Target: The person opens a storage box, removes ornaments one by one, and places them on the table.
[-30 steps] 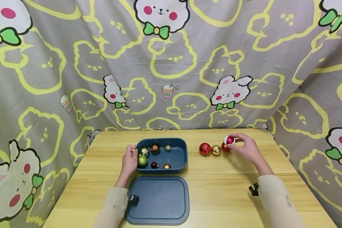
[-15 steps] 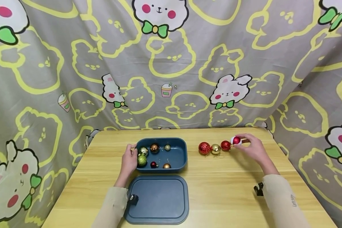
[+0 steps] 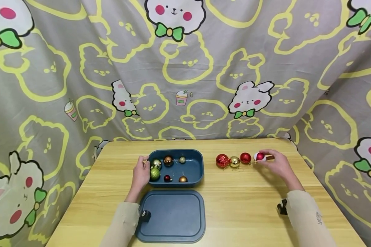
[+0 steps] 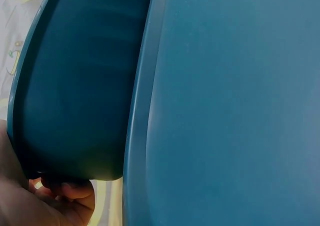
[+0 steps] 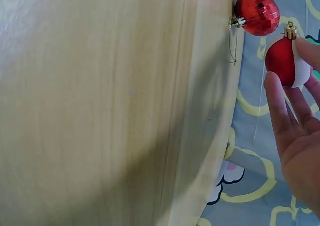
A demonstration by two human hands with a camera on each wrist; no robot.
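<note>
My right hand (image 3: pixel 276 163) holds a red-and-white Christmas bauble (image 3: pixel 259 156) between thumb and fingers, at the right end of a row of baubles. In the right wrist view the gold cap of this bauble (image 5: pixel 287 61) points up. Just left of it on the table lies a red faceted bauble (image 3: pixel 245 158), then a gold one (image 3: pixel 234 162) and a larger red one (image 3: pixel 222 160). My left hand (image 3: pixel 141 171) grips the left end of an open blue box (image 3: pixel 201 171). Inside are several baubles, among them a green one (image 3: pixel 155 174) and a brown one (image 3: pixel 168 161).
A blue lid (image 3: pixel 171 216) lies flat on the wooden table (image 3: pixel 235 212), in front of the box and beneath my left forearm. Behind the table hangs a patterned curtain (image 3: pixel 201 68), which also runs along both sides.
My right hand has moved to the right with the red-and-white bauble, and the red faceted bauble is uncovered. My left hand stays at the box.
</note>
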